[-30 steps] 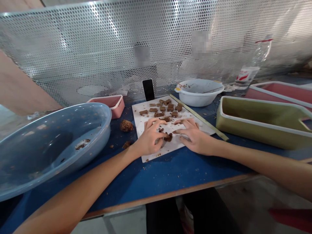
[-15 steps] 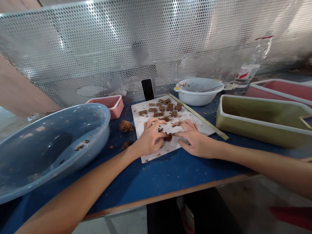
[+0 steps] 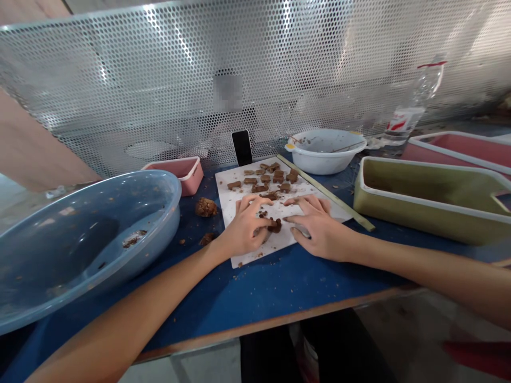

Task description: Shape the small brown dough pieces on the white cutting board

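Note:
A small dark brown clay piece, knobbly in outline, lies on a white board. My left hand has its thumb and index finger closed on the piece's left end; the other fingers curl above the board. Just right of the piece is my right hand, its thumb and index finger apart with a small gap to the clay. Several shaped brown clay pieces lie farther back on the board, with crumbs around them. A flat brown lump rests just beyond my fingers.
Left stands a large blue basin; a clay lump and small pink tub are nearby. A phone leans behind the board. Rightward are a wooden strip, white basin, green planter and bottle.
My right index finger has come slightly away from the clay piece, to the right. My left hand stays at the piece.

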Available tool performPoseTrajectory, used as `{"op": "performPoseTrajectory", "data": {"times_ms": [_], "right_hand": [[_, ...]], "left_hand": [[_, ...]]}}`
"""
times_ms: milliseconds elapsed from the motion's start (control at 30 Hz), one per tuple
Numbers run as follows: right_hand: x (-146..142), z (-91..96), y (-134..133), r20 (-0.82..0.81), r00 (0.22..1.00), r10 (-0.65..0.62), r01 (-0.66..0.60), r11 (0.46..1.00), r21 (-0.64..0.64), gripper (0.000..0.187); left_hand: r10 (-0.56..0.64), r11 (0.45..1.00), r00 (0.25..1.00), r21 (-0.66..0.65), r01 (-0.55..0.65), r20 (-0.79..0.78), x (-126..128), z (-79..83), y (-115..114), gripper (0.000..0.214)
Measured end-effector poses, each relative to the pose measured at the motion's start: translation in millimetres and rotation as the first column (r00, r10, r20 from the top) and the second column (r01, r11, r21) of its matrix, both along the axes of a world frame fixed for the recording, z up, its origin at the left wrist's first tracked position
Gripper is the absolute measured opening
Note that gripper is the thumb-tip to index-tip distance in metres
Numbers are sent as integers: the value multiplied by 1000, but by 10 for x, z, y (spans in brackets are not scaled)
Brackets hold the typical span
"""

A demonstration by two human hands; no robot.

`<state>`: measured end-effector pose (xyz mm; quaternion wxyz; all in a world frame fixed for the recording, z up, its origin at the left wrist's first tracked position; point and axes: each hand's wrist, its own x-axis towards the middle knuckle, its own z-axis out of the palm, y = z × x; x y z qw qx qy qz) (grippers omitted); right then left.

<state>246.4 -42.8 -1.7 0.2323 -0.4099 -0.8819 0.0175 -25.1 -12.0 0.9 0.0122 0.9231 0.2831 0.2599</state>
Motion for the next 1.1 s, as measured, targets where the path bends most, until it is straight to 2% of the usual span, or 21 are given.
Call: {"op": "performPoseTrajectory", "data": {"times_ms": [167, 400, 533, 700, 833, 967, 1100], "right_hand": [[3, 57, -31, -12, 1000, 7, -6, 999, 50, 34], [17, 59, -36, 25, 997, 68, -70, 991, 114, 37], [20, 55, -23, 21, 997, 70, -72, 992, 107, 35], [8, 69, -28, 0, 999, 44, -44, 994, 102, 44], [6, 61, -21, 26, 998, 52, -54, 994, 97, 37], [10, 61, -21, 21, 999, 44, -45, 995, 94, 43], [18, 56, -19, 39, 997, 61, -65, 992, 105, 38]], "left_hand": [[12, 999, 999, 35, -14, 51, -24, -17, 5, 33], [10, 1000, 1000, 11, -10, 14, 6, 14, -11, 37], [4, 1000, 1000, 9, -4, 7, 16, 19, -12, 36], [-2, 1000, 1000, 28, 1, 30, -1, 1, 1, 35], [10, 999, 999, 32, -12, 42, -12, -11, 8, 34], [18, 999, 999, 42, -20, 35, -14, -16, 11, 34], [12, 999, 999, 51, -14, 41, -12, -16, 8, 33]]}}
